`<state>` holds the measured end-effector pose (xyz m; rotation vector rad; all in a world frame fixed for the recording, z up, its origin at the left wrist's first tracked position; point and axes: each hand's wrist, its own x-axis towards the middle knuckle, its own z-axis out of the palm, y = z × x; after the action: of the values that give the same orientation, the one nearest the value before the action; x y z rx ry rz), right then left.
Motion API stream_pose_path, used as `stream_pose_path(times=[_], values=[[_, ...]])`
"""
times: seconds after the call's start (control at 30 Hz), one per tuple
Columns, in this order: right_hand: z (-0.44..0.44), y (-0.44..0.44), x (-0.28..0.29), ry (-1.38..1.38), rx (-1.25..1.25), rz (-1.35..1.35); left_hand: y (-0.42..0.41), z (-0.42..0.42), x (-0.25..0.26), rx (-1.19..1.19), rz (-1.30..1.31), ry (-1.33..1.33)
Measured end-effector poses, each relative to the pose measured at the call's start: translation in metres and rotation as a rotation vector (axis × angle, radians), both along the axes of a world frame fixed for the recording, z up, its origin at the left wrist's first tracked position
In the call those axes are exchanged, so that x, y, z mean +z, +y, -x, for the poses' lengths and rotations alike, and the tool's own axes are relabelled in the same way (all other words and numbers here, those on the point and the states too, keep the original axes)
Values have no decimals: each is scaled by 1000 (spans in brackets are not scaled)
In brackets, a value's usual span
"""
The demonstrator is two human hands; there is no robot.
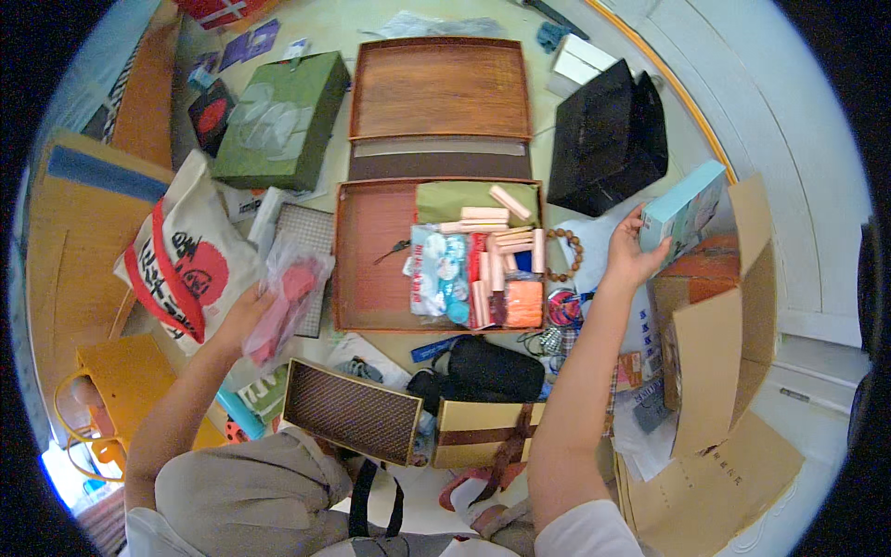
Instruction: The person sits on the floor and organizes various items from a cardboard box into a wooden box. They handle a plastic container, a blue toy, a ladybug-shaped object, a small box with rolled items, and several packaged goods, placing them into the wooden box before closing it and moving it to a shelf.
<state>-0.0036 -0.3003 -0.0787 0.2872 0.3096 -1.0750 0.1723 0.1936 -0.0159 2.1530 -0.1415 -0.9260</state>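
My left hand (252,313) grips a clear plastic bag (296,282) with pink and red things inside, beside a canvas tote bag (198,250) with red straps. On the right, my right hand (635,247) holds a light-blue box (686,205) above an open cardboard box (706,362). Between the hands lies a wooden-looking open case (372,237). Its right side holds several pale pink sticks (497,268), a blue-and-white packet (437,275), an orange pack (523,303) and an olive-green cloth or pouch (445,198). A small dark tasselled cord lies in its left side.
Beyond the case is a matching tray or lid (440,87). A green box (282,122) stands back left, a black paper bag (605,139) back right. Nearer me are an open gold-edged box (353,411), a ribboned gold box (480,435) and a black pouch (495,369). A bead bracelet (576,250) lies right.
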Motion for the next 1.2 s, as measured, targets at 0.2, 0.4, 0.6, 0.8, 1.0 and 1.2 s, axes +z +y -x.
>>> stream_pose_path(times=[0.2,0.4,0.6,0.8,1.0,1.2], values=[[-6,151,28,227,70,229,20,-19,-45,40,34,-391],[4,320,33,619,474,254,-1,-19,-60,55,-24,-383],[1,386,29,783,952,114,-2,-30,-69,204,299,-285],[-15,375,1,824,1020,59,0,-28,-64,162,264,-217],[-13,369,-11,737,1062,51,-4,-20,-54,127,296,-290],[-12,366,12,804,1036,61,-3,-24,-47,195,196,-205]])
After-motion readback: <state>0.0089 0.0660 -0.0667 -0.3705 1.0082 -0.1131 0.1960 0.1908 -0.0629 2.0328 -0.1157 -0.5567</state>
